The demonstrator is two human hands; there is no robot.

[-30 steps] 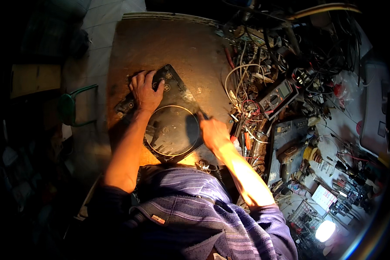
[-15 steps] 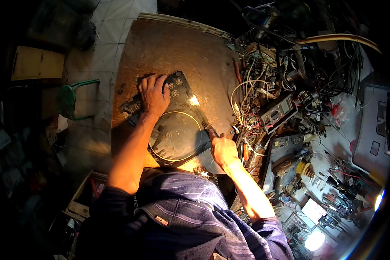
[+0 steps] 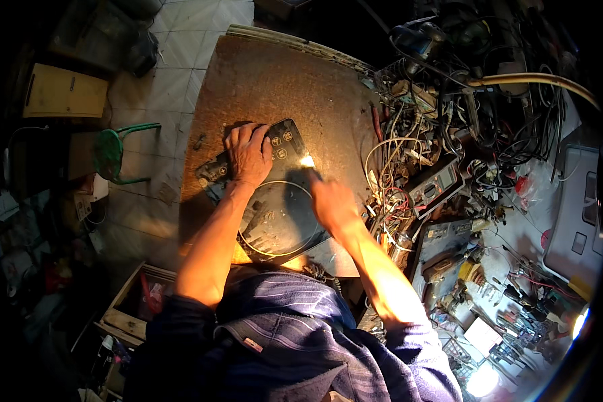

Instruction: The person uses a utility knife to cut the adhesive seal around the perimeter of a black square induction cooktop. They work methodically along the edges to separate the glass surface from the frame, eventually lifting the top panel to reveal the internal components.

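Observation:
A black induction cooktop (image 3: 275, 218) with a pale ring and round control marks lies aslant on the wooden bench. My left hand (image 3: 251, 157) grips its far edge, fingers bent over the rim beside the control marks and thumb on top. My right hand (image 3: 335, 204) is closed round a hand tool (image 3: 313, 175) at the cooktop's right edge. Only a dark bit of this tool shows past my fingers, so its kind is unclear. A bright spot of light falls on the edge just beyond it.
The brown bench top (image 3: 281, 74) stretches beyond the cooktop. Tangled wires (image 3: 409, 114) and a multimeter (image 3: 435, 185) crowd the right side. A green stool (image 3: 110, 154) stands on the tiled floor at left. Near my left elbow is a wooden drawer (image 3: 128, 305). Several hand tools lie at lower right.
My right hand has moved up and slightly left along the cooktop's right edge, covering more of the tool. The left hand keeps its hold; the whole view has shifted a little.

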